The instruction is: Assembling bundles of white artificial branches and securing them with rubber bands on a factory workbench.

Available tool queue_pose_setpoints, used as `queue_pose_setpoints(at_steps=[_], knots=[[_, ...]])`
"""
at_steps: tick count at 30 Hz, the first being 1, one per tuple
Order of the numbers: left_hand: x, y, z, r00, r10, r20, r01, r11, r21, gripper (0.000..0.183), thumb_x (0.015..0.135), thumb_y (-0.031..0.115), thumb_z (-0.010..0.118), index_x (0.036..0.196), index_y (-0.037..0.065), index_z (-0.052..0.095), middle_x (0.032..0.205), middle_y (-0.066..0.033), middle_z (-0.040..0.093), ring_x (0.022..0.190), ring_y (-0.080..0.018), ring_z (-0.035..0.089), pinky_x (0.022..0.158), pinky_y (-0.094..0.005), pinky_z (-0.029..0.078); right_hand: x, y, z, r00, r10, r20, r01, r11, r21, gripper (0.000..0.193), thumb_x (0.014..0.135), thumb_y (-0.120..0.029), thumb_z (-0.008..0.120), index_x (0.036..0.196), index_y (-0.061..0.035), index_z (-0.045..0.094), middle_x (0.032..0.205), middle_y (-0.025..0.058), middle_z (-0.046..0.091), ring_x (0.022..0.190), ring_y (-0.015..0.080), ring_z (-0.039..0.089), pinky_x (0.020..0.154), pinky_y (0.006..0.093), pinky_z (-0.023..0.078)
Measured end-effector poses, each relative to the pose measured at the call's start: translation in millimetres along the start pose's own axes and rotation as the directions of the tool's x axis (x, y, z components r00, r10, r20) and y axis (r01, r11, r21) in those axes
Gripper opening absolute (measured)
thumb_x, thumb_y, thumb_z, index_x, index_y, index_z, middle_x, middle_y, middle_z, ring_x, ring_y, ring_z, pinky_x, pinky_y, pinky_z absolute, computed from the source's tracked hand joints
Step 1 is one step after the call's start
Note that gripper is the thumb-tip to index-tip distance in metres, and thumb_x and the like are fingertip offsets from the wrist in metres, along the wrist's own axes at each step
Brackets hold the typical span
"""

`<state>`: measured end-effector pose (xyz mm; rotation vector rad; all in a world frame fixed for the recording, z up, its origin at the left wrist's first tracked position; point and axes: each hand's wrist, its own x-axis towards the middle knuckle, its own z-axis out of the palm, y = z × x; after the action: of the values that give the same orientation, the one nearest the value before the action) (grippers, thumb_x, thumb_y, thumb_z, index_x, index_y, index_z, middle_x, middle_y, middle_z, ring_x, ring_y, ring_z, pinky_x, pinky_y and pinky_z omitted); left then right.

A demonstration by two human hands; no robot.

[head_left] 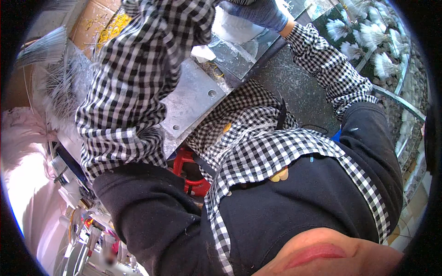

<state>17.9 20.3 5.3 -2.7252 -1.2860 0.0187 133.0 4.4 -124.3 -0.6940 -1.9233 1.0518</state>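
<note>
My right hand (263, 14), in a grey-blue knit glove, reaches in at the top edge above a metal work surface (264, 46). Its fingers point left and look curled round something dark and finely striped, mostly cut off by the frame, so its kind does not show. My left arm, in a black-and-white checked sleeve (133, 87), stretches up past the top edge, and the left hand lies outside the picture. Beneath the right hand is a whitish sheet or bag (232, 28). A small white scrap (203, 53) lies by the left sleeve.
A grey metal plate (195, 99) with bolt holes juts toward my lap. Yellow rubber bands (113, 30) lie at the upper left, near long translucent bristles (43, 48). Several white bristle tufts (370, 34) fill the upper right. A red stool (186, 172) stands below the plate.
</note>
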Motion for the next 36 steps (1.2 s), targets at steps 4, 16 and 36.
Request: queue_pose_setpoints(at_steps=[4,16,36], knots=[[-6,12,-6,0.999,0.04,-0.019,-0.037,0.99,0.135,0.025,0.089,0.02,0.054,0.092,0.004,0.074,0.095,-0.0202,0.072,0.082,-0.0372,0.071,0.076,-0.0443,0.056,-4,0,-10,0.999,-0.002,0.049,0.0,0.999,0.038,0.059,0.072,-0.021,0.086,0.121,-0.0046,0.058,0.116,0.0099,0.067,0.108,0.0185,0.063,0.093,0.0362,0.053],[-10,13,-10,0.988,-0.149,0.041,0.154,0.958,-0.244,0.022,0.085,0.017,0.059,0.095,0.002,0.072,0.093,-0.0218,0.071,0.088,-0.038,0.07,0.079,-0.0448,0.056,-11,20,0,0.997,-0.017,0.075,0.011,0.996,0.086,0.065,0.073,-0.021,0.085,0.128,-0.005,0.054,0.121,0.0101,0.065,0.113,0.0187,0.061,0.096,0.0352,0.051],[5,5,-8,0.943,-0.3,0.142,0.332,0.838,-0.434,0.041,0.086,0.04,0.058,0.096,0.004,0.073,0.096,-0.0197,0.071,0.089,-0.0384,0.07,0.081,-0.0455,0.054,-4,18,0,0.999,-0.035,-0.001,0.035,0.997,-0.068,0.065,0.075,-0.025,0.085,0.129,-0.0053,0.054,0.121,0.0097,0.065,0.113,0.0195,0.062,0.097,0.0349,0.05]])
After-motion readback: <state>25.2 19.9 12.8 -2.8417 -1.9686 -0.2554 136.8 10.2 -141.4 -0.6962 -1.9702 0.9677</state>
